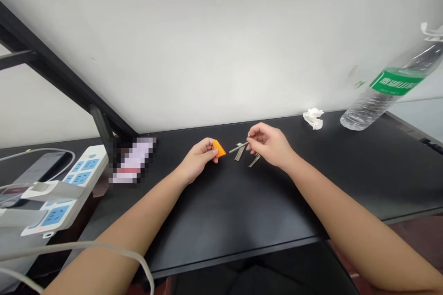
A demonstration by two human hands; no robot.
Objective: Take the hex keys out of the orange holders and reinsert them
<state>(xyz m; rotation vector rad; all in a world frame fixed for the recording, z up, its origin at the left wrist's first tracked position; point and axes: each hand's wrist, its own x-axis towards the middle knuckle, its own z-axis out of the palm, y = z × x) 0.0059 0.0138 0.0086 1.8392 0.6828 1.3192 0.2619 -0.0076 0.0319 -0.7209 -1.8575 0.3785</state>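
Note:
Pinched in my left hand (202, 155) is a small orange plastic holder (219, 148), raised just above the black desk. My right hand (268, 143) is closed on a grey metal hex key (238, 147), its long end pointing left toward the orange piece, with a gap between the two. Beneath and beside that hand, several more L-shaped hex keys (240, 153) lie bunched on the desk. Another small group of hex keys (254, 161) rests slightly nearer to me, below my right fingers. Part of the held key is hidden by my fingertips.
On the left stand a white power strip (74, 193) with plugs and cables, a phone (38, 172) and a black metal frame (69, 73). A crumpled tissue (314, 118) and a large plastic bottle (391, 85) are at the back right. The desk (221, 212) meets a white wall.

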